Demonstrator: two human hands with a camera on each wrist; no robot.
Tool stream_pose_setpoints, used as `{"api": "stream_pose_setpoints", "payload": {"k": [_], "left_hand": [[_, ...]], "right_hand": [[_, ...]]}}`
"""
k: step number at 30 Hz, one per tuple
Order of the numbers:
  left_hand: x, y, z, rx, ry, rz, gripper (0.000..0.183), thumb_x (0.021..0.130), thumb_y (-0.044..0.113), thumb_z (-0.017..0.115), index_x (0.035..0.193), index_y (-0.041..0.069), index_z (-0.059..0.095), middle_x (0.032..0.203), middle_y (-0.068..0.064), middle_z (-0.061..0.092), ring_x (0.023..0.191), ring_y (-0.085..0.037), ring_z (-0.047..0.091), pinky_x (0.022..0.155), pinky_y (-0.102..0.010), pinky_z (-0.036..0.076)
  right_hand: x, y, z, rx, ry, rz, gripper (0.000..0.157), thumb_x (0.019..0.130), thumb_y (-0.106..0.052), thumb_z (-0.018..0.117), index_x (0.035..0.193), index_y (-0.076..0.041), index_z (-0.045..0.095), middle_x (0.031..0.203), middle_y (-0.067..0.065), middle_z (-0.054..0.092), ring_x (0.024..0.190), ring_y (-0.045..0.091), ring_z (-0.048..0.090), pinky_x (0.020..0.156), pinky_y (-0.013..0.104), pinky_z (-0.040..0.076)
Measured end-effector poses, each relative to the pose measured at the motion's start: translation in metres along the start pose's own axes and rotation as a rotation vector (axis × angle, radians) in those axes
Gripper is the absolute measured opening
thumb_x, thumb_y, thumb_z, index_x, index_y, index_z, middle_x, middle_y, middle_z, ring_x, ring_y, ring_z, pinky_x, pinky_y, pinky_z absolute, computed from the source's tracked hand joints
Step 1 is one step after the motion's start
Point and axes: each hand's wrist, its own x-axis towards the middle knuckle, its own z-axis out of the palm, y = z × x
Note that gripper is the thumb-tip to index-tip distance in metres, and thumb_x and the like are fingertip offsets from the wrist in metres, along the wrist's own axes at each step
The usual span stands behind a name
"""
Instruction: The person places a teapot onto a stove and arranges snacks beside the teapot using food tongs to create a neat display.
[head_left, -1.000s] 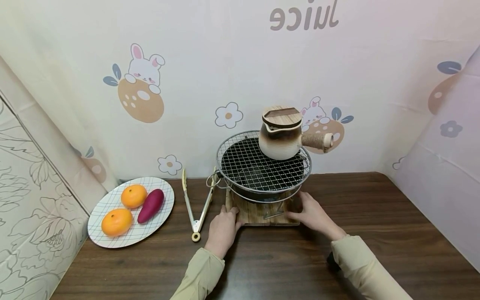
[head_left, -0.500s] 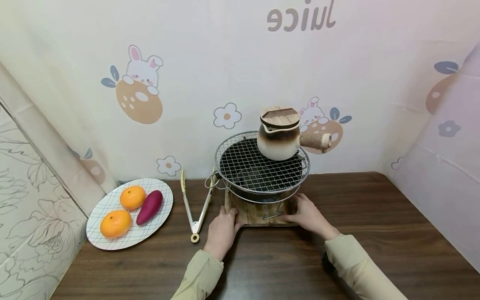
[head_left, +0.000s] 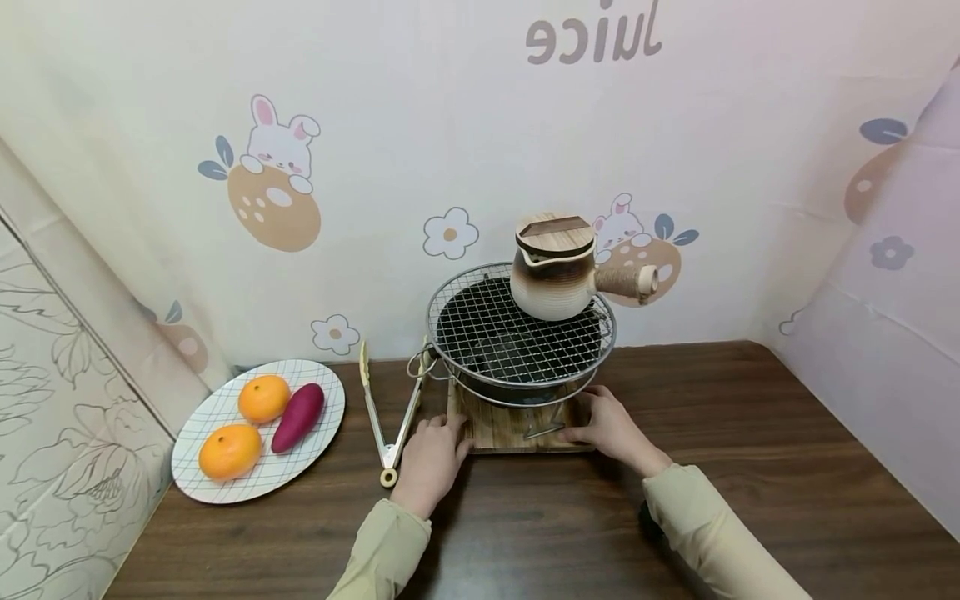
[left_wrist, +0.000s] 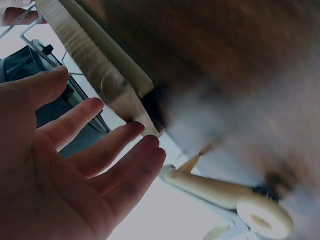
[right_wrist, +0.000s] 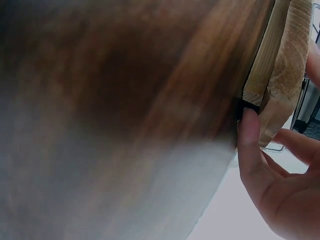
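A round charcoal grill with a wire mesh top (head_left: pixel 517 342) stands on a square wooden board (head_left: pixel 498 432). On the mesh sits a cream and brown clay teapot (head_left: pixel 551 292) with a wooden lid and a rope-wrapped handle pointing right. My right hand (head_left: pixel 615 429) grips the board's right side near the front corner; in the right wrist view its fingers lie either side of the board edge (right_wrist: pixel 287 65). At the front left corner is my left hand (head_left: pixel 429 465), its fingers relaxed and spread in the left wrist view, beside the board edge (left_wrist: pixel 97 65).
Metal tongs (head_left: pixel 377 419) lie spread just left of my left hand. Further left, a checked oval plate (head_left: pixel 281 471) bears two oranges (head_left: pixel 229 452) and a purple sweet potato (head_left: pixel 298 418). A patterned curtain (head_left: pixel 390 150) hangs close behind the grill.
My left hand has come off the board's left edge and shifted left, towards the tongs. The right hand stays at the board, and the view has drifted slightly.
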Motion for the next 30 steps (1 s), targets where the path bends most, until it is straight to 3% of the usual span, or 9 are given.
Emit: {"api": "stream_pose_setpoints", "payload": {"k": [10,16,22,30], "left_hand": [[0.001,-0.022,-0.013,-0.015,0.139,-0.067,0.030,0.086,0.025,0.071,0.110,0.007,0.067,0.101,-0.015,0.070,0.091,-0.035,0.061,0.075,-0.044,0.053],[-0.001,-0.040,-0.017,-0.047,0.169,-0.151,0.042,0.084,0.024,0.073,0.118,0.003,0.063,0.119,-0.021,0.062,0.107,-0.041,0.056,0.081,-0.052,0.050],[-0.005,-0.055,-0.017,-0.070,0.144,-0.272,0.067,0.081,0.031,0.074,0.132,-0.004,0.049,0.134,-0.030,0.048,0.119,-0.048,0.047,0.087,-0.058,0.046],[-0.006,-0.071,-0.014,-0.087,0.024,-0.398,0.096,0.081,0.039,0.074,0.146,-0.010,0.025,0.143,-0.040,0.030,0.119,-0.057,0.044,0.089,-0.062,0.045]], "right_hand": [[-0.002,0.002,-0.001,0.013,-0.011,0.013,0.085,0.073,-0.037,0.083,0.134,0.011,0.048,0.136,0.032,0.047,0.129,0.044,0.042,0.102,0.056,0.041],[-0.003,0.003,-0.003,0.014,-0.003,0.002,0.082,0.074,-0.035,0.082,0.133,0.012,0.050,0.136,0.032,0.046,0.128,0.045,0.043,0.101,0.056,0.041],[-0.004,0.002,-0.003,0.043,-0.016,-0.003,0.084,0.075,-0.035,0.082,0.134,0.013,0.047,0.139,0.033,0.041,0.128,0.046,0.041,0.102,0.057,0.040],[-0.007,-0.002,-0.003,0.058,-0.047,-0.019,0.085,0.080,-0.036,0.077,0.137,0.015,0.041,0.148,0.035,0.030,0.132,0.051,0.038,0.103,0.060,0.039]]}}
